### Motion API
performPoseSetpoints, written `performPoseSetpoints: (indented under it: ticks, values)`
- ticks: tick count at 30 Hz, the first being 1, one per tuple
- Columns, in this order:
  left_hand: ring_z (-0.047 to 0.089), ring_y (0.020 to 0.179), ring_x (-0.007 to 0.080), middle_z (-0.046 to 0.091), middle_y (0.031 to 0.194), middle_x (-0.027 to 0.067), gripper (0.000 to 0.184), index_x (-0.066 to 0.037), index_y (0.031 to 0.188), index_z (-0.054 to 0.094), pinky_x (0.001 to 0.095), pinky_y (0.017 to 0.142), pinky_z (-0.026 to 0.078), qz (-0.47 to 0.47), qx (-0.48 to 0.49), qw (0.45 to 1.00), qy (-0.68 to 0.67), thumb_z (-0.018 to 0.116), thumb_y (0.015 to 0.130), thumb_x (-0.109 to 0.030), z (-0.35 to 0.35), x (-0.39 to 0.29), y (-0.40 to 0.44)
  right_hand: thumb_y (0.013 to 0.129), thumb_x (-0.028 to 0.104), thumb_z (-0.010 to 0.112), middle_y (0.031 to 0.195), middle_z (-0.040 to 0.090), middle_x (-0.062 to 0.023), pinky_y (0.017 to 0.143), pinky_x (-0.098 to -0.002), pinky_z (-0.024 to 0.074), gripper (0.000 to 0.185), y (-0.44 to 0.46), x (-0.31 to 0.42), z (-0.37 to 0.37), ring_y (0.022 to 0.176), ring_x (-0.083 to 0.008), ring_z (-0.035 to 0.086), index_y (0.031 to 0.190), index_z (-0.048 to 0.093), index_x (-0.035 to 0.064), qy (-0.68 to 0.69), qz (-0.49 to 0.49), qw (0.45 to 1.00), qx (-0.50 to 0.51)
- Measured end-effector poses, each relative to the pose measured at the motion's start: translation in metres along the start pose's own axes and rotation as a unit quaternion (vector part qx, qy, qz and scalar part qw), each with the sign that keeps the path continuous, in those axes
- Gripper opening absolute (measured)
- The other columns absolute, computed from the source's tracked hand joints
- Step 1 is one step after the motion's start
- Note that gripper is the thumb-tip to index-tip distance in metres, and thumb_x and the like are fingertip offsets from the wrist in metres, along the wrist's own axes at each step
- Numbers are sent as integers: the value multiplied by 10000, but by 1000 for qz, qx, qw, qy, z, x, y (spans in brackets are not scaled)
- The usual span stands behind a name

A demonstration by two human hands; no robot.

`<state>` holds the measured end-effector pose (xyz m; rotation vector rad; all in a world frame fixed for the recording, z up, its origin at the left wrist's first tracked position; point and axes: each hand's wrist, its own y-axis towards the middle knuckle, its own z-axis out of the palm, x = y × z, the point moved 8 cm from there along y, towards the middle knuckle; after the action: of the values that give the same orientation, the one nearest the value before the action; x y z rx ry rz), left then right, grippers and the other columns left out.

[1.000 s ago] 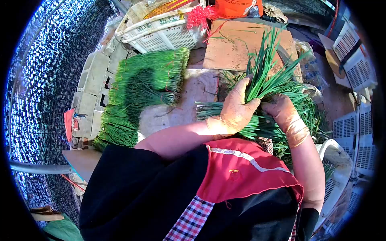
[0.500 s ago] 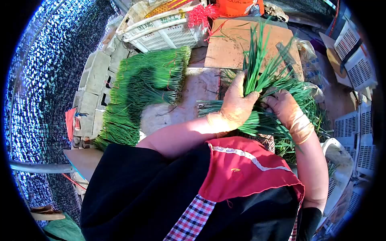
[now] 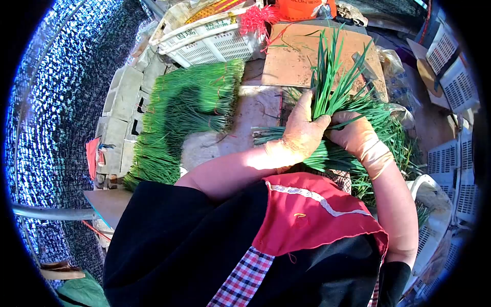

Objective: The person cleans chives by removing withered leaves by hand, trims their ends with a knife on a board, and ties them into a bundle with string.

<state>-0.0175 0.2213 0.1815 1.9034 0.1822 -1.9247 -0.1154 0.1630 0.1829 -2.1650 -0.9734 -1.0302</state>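
Over the right side of the bench (image 3: 204, 147), the left hand (image 3: 303, 130) is closed round a bunch of garlic chives (image 3: 323, 97) whose leaves fan toward the far edge, while the right hand (image 3: 355, 135) is just beside the bunch's lower end, fingers curled in; whether it pinches any stalks cannot be told. Loose chives (image 3: 401, 140) heap along the right edge, tied chive bundles (image 3: 186, 97) line the left, and a white plastic crate (image 3: 215, 46) stands at the far left corner.
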Motion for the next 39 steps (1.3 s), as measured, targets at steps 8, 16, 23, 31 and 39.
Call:
performPoseSetpoints:
  ticks: [8, 16, 23, 31, 39]
  values:
    - [558, 932, 131, 588, 1020, 39, 386, -22, 1167, 480, 279, 856, 457, -20, -9, 994, -108, 524, 797, 79, -5, -5, 2, 766, 279, 653, 918, 678, -130, 730, -353, 496, 258, 14, 0, 22, 827, -303, 645, 964, 689, 117, -77, -73, 994, 1]
    - [593, 886, 148, 614, 986, 53, 355, -20, 1141, 498, 278, 827, 477, -4, -10, 997, -71, 545, 801, 71, -9, -10, 6, 735, 236, 630, 780, 662, -137, 690, -419, 487, 179, 13, -3, 28, 763, -347, 630, 848, 683, 108, -156, -69, 966, -196]
    - [578, 915, 138, 600, 1042, 49, 440, -28, 1206, 475, 277, 831, 459, 8, -4, 995, -97, 528, 792, 108, -13, -3, 8, 683, 176, 617, 620, 621, -128, 603, -413, 451, 52, 0, 16, -21, 624, -316, 623, 694, 649, 136, -370, -16, 873, -317]
    - [536, 1136, 320, 513, 1267, 242, 970, 8, 1405, 275, 376, 970, 401, 117, 60, 916, 379, 804, 653, -304, -3, -33, 10, 767, 206, 692, 1276, 532, -156, 926, -402, 450, 539, -114, -96, -174, 1109, -348, 547, 1259, 514, 78, -409, 216, 760, -458]
    - [530, 1158, 318, 520, 1244, 277, 977, 32, 1435, 160, 340, 966, 413, -117, 127, 879, 445, 761, 723, -263, -5, 7, 36, 747, 228, 622, 1105, 595, -125, 905, -419, 421, 417, -64, 35, -8, 1025, -288, 553, 1135, 567, 87, -353, -143, 907, -178]
